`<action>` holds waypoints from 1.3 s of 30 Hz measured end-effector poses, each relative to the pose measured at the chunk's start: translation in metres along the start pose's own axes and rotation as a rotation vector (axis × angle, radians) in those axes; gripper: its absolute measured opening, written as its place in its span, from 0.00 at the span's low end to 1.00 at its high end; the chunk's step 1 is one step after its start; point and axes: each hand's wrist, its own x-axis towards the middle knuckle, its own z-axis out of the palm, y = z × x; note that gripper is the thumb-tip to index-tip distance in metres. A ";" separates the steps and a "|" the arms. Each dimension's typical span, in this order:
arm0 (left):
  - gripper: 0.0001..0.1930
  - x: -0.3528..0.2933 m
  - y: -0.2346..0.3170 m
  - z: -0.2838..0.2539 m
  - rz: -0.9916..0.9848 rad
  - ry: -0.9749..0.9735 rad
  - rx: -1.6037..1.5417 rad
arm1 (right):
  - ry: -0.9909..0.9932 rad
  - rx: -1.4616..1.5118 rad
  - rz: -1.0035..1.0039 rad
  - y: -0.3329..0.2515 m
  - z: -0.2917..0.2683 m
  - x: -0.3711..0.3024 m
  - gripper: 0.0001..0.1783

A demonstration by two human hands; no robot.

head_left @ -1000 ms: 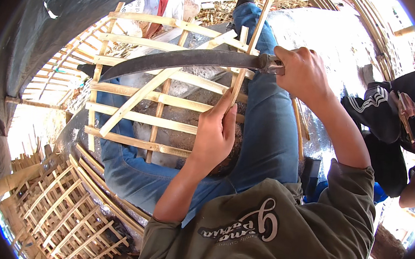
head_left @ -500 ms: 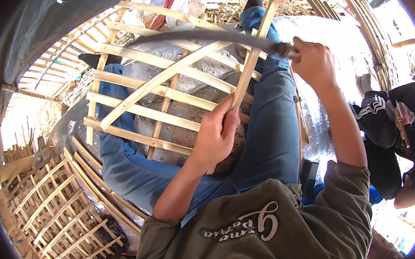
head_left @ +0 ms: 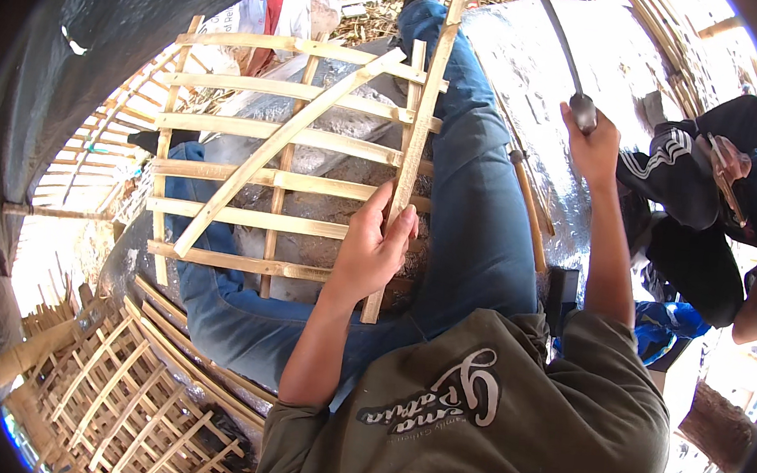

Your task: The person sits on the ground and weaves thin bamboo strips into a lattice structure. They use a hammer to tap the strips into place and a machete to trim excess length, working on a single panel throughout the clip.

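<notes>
A lattice of flat bamboo strips (head_left: pixel 220 216) lies across my legs. One loose bamboo slat (head_left: pixel 297 146) rests diagonally on top of it. My left hand (head_left: pixel 369 249) is at the lattice's right side, with thumb and fingers around a long upright bamboo strip (head_left: pixel 424 120) that reaches from near my lap to beyond my knee. Out to the right, my right hand (head_left: pixel 595 149) is closed around the handle of a machete with a long, dark, slightly curved blade (head_left: pixel 561 39). Its blade points away from me and its tip runs out of the picture.
A finished-looking woven bamboo panel (head_left: pixel 130 395) lies at the lower left beside long poles. Another person (head_left: pixel 684 189) in dark clothes sits close on the right. A wooden-handled tool (head_left: pixel 528 204) lies beside my right leg. Shavings (head_left: pixel 386 24) litter the far ground.
The machete has swung from lying leftward across the upright strip to pointing away at the right. My right hand moved right and slightly nearer; my left hand's fingers have loosened somewhat around the strip.
</notes>
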 end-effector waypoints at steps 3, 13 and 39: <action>0.26 0.007 0.004 0.011 0.052 0.004 0.099 | 0.088 -0.017 0.083 0.057 0.020 -0.030 0.22; 0.23 0.059 0.049 0.044 -0.223 -0.327 0.419 | 0.072 -0.058 0.513 0.181 0.052 -0.138 0.24; 0.17 0.179 0.096 0.115 1.052 0.129 0.201 | -0.184 -0.429 0.090 0.142 0.040 -0.167 0.19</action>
